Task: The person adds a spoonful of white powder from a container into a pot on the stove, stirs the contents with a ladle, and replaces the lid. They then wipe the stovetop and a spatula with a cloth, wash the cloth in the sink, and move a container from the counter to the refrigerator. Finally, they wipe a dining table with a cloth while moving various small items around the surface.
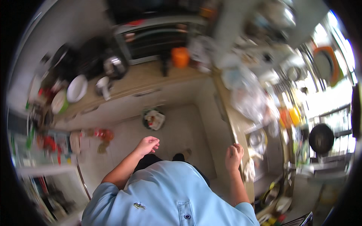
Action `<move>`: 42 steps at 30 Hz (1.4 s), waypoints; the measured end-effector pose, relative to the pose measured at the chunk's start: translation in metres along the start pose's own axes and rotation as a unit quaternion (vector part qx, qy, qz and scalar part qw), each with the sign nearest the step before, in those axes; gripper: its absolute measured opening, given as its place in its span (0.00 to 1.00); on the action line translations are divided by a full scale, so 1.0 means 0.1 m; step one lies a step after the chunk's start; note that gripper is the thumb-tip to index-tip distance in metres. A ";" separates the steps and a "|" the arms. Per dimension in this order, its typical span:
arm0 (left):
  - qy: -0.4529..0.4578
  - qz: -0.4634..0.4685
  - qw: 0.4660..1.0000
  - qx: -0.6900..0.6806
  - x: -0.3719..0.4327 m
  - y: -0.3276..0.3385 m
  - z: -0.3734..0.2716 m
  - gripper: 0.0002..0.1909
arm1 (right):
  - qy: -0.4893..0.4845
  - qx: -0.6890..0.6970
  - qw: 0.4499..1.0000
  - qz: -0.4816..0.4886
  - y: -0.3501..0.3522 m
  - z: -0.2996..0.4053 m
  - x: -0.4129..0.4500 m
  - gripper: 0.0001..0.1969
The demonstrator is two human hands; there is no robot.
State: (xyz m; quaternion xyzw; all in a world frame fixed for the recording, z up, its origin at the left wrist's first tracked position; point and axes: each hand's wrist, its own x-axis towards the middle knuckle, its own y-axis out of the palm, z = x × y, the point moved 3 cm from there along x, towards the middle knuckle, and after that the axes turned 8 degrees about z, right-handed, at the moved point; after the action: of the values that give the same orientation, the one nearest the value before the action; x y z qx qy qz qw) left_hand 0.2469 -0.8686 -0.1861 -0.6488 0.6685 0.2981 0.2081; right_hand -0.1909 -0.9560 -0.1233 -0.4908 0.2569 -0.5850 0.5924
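My left hand (147, 145) hangs over the tiled floor in front of my body, fingers loosely bent and nothing seen in them. Beyond it stands a small waste bin (153, 118) with rubbish in it. My right hand (234, 157) is beside the front edge of the right-hand worktop (240, 132). Its fingers are curled but slightly apart, with no object visible in them; whether it touches the edge is unclear. Near that hand are a whitish cloth (249, 171) at the sink's edge and a metal bowl (256, 139) by the sink (263, 166).
Along the far worktop (141, 77) are a white bowl (77, 88), a metal kettle (114, 66) and an orange container (180, 57). Clear plastic bags (249, 96) crowd the right worktop. A bottle with red contents (104, 134) is near the left shelves. Much is motion-blurred.
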 end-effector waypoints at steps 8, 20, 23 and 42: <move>0.049 -0.265 0.939 -0.213 -1.70 -1.75 1.24 0.15 | -0.257 0.098 0.944 0.184 1.39 2.52 0.62 0.05; 0.112 -0.526 0.709 -0.456 -3.38 -2.61 2.39 0.14 | -0.507 0.165 0.747 0.398 2.79 5.73 0.46 0.06; 0.120 -0.553 0.655 -0.500 -3.55 -2.61 2.54 0.13 | -0.577 0.173 0.700 0.384 3.15 6.36 0.31 0.07; 0.458 -0.739 0.368 -0.330 -6.07 -3.07 1.67 0.39 | -0.700 0.136 0.372 0.594 4.20 9.35 -1.47 0.10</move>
State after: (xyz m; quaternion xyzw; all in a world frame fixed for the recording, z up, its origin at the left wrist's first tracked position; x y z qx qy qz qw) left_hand 0.5766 -0.2996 0.0557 -0.9378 -0.2369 -0.1205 -0.2233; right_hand 0.7892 -0.6237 -0.1725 -0.3590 -0.1074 0.4433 0.8143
